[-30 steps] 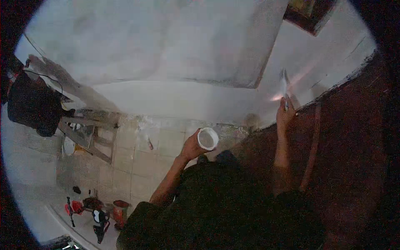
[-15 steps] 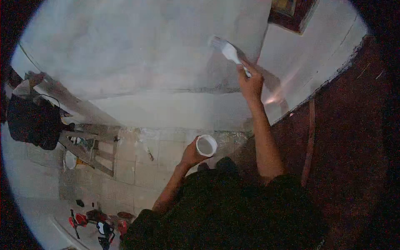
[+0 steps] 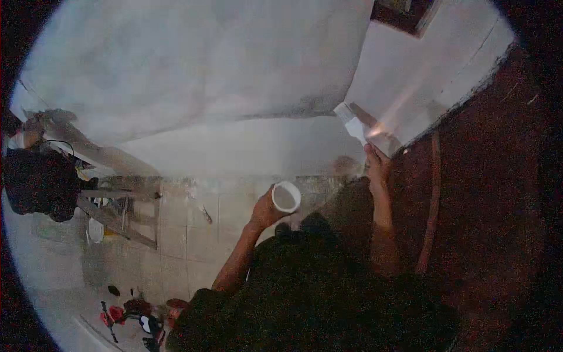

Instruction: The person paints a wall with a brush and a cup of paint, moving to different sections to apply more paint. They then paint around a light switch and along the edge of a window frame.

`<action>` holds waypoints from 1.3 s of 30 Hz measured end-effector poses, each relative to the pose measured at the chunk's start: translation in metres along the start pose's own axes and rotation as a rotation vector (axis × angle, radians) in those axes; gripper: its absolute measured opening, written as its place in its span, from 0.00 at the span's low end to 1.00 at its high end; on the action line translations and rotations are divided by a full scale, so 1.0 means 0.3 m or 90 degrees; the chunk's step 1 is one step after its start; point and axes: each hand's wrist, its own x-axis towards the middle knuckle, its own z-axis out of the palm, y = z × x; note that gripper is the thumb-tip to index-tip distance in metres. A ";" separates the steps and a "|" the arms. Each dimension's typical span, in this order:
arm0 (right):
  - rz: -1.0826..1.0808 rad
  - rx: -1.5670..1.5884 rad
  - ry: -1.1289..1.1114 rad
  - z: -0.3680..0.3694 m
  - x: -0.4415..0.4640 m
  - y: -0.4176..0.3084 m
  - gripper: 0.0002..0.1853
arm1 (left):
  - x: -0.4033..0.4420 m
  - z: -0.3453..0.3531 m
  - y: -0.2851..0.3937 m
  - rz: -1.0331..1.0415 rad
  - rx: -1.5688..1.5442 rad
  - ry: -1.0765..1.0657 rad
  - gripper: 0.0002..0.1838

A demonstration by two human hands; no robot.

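Observation:
My right hand [image 3: 378, 167] grips the handle of a white paintbrush [image 3: 355, 126]. The brush's bristles are at the corner where the pale wall [image 3: 234, 64] meets the side wall [image 3: 404, 76]; whether they touch cannot be made out. Lower down, in front of my body, my left hand [image 3: 267, 209] is wrapped round a white cup [image 3: 286, 197] with its mouth facing up. Something greyish-white shows inside the cup, too dim to name.
To the left stands a wooden stool or frame [image 3: 129, 214] beside a black bag-like item [image 3: 38, 182]. A small tool [image 3: 205, 214] lies on the tiled floor [image 3: 182, 258]. Red and black objects [image 3: 132, 317] sit at lower left. A dark-framed opening [image 3: 404, 14] is at upper right.
My right hand has brought the paintbrush down and to the right, from the pale wall to the corner. My left hand still holds the cup, nearly in the same place.

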 end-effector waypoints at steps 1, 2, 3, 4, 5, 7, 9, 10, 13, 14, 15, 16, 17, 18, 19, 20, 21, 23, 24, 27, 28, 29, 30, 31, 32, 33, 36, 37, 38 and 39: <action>0.012 -0.004 0.002 -0.014 -0.041 0.040 0.26 | 0.002 0.001 -0.006 0.009 0.001 0.011 0.52; 0.097 0.085 -0.041 -0.024 -0.071 0.077 0.25 | 0.015 0.001 -0.012 0.021 0.002 0.023 0.53; 0.181 0.175 -0.081 -0.037 -0.097 0.111 0.24 | 0.028 0.003 -0.017 0.034 0.003 0.035 0.54; 0.189 0.173 -0.074 -0.040 -0.145 0.101 0.24 | 0.032 0.008 -0.020 0.031 0.001 0.025 0.54; 0.209 0.130 -0.096 -0.036 -0.197 0.050 0.23 | 0.041 0.015 -0.018 0.009 0.030 0.023 0.55; 0.252 0.083 -0.107 -0.075 -0.271 -0.002 0.22 | 0.056 0.034 -0.031 -0.022 0.055 0.000 0.56; 0.244 -0.013 -0.288 -0.123 -0.300 -0.017 0.21 | 0.083 0.063 -0.078 0.009 0.129 0.008 0.53; 0.266 -0.012 -0.278 -0.136 -0.339 -0.049 0.21 | 0.081 0.077 -0.086 0.029 0.166 0.010 0.52; 0.174 -0.219 -0.330 -0.106 -0.402 -0.127 0.19 | 0.098 0.079 0.008 0.048 0.147 0.014 0.47; 0.121 -0.299 -0.370 -0.088 -0.414 -0.138 0.19 | 0.104 0.084 0.018 0.052 0.146 0.006 0.47; 0.065 -0.379 -0.409 -0.070 -0.427 -0.144 0.18 | 0.108 0.088 0.028 0.110 0.101 -0.023 0.46; 0.070 -0.377 -0.404 -0.056 -0.437 -0.135 0.18 | 0.104 0.101 0.042 0.167 0.056 -0.052 0.45; 0.061 -0.378 -0.426 -0.033 -0.453 -0.123 0.19 | 0.087 0.107 0.073 0.169 0.057 -0.058 0.45; 0.050 -0.379 -0.450 -0.025 -0.465 -0.106 0.20 | 0.068 0.120 0.112 0.123 0.032 -0.098 0.44; 0.048 -0.375 -0.452 -0.015 -0.480 -0.056 0.20 | 0.051 0.128 0.137 0.076 0.011 -0.133 0.44; 0.057 -0.397 -0.438 0.001 -0.504 -0.002 0.20 | 0.034 0.154 0.122 0.072 0.014 -0.129 0.44; 0.064 -0.420 -0.428 0.005 -0.528 0.047 0.21 | 0.013 0.181 0.094 0.147 0.022 -0.116 0.43; 0.081 -0.348 -0.393 -0.005 -0.613 0.060 0.21 | -0.049 0.175 0.106 0.136 0.005 -0.160 0.43; 0.102 -0.280 -0.345 -0.009 -0.667 0.066 0.20 | -0.080 0.188 0.100 0.127 0.011 -0.153 0.43; 0.054 -0.284 -0.221 -0.052 -0.876 -0.078 0.18 | -0.211 0.186 0.074 0.196 -0.015 -0.151 0.43; 0.056 -0.278 -0.226 -0.110 -0.906 0.001 0.18 | -0.257 0.176 0.063 0.190 -0.009 -0.151 0.43; 0.148 -0.237 -0.367 -0.205 -0.921 0.144 0.19 | -0.298 0.171 0.045 0.167 0.016 -0.160 0.44; 0.239 -0.194 -0.507 -0.242 -0.955 0.258 0.21 | -0.336 0.167 0.024 0.145 0.039 -0.168 0.45; 0.275 -0.201 -0.608 -0.261 -1.028 0.335 0.21 | -0.379 0.176 -0.012 0.140 0.039 -0.163 0.45; 0.280 -0.227 -0.658 -0.261 -1.116 0.412 0.22 | -0.405 0.191 -0.049 0.111 0.058 -0.175 0.45; 0.280 -0.254 -0.704 -0.252 -1.209 0.504 0.22 | -0.434 0.196 -0.073 0.079 0.076 -0.187 0.45; 0.231 -0.312 -0.763 -0.117 -1.530 0.741 0.23 | -0.571 0.022 0.059 -0.059 0.029 -0.246 0.45; 0.210 -0.326 -0.769 -0.065 -1.600 0.779 0.23 | -0.612 -0.006 0.058 -0.063 0.028 -0.232 0.45; 0.191 -0.342 -0.771 -0.019 -1.629 0.828 0.23 | -0.648 -0.012 0.066 -0.063 0.009 -0.231 0.45; 0.183 -0.350 -0.775 -0.010 -1.679 0.868 0.24 | -0.670 -0.021 0.068 -0.063 -0.008 -0.234 0.44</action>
